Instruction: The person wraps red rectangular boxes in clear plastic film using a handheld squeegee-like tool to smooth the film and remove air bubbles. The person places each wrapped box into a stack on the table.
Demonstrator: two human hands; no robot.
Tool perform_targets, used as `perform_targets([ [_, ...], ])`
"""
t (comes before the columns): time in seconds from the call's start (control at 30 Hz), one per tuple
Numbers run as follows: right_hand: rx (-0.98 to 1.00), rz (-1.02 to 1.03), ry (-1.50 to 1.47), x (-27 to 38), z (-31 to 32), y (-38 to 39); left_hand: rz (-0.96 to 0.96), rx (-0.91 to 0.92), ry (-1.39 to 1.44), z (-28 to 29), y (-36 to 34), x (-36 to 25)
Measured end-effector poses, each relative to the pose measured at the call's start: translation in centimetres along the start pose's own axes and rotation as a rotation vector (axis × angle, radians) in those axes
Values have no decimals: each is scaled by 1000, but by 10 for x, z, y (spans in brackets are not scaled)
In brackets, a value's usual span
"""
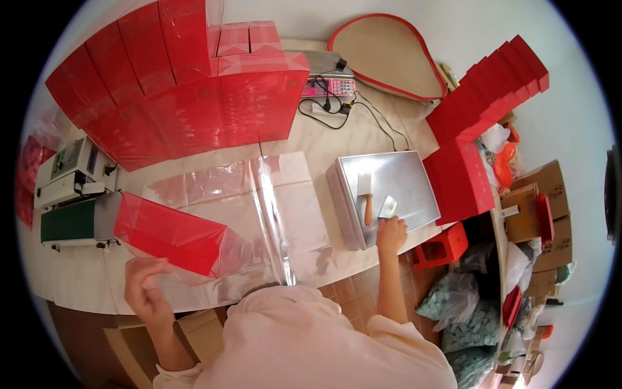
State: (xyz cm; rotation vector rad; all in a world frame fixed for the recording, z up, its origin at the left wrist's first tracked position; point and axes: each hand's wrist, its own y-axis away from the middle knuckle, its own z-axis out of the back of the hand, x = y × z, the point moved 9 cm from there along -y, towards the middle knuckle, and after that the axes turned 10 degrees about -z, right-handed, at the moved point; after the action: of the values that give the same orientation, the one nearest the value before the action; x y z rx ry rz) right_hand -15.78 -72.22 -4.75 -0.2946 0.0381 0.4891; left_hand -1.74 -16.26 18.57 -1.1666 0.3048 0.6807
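A red box (170,230) in clear plastic wrap lies at the left of the table. My left hand (148,292) is beside its near end, fingers loosely bent and apart. On a silver platform with cables, likely a scale (411,188), a wooden-handled scraper (367,209) lies flat. My right hand (392,235), at that platform’s front edge, is closed on a small pale flat piece (388,205), whose handle, if any, is hidden by my fingers. Clear plastic sheets (291,220) lie between my hands.
Stacked red boxes (253,97) fill the back left, more (463,181) the right. Sealing machines (71,220) sit far left. A calculator (334,87) and oval tray (382,52) are behind. A red stool (440,249), bags and cartons (538,214) are right; an open carton (133,343) is below left.
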Motion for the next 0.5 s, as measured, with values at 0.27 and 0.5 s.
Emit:
perform_targets([
  [0.27,146,-176,-105,-43,-67,4,84,625,-177,-74,-21,-30],
  [0.5,138,111,-809,38,58,26,153,598,-515,-75,-6,-17],
])
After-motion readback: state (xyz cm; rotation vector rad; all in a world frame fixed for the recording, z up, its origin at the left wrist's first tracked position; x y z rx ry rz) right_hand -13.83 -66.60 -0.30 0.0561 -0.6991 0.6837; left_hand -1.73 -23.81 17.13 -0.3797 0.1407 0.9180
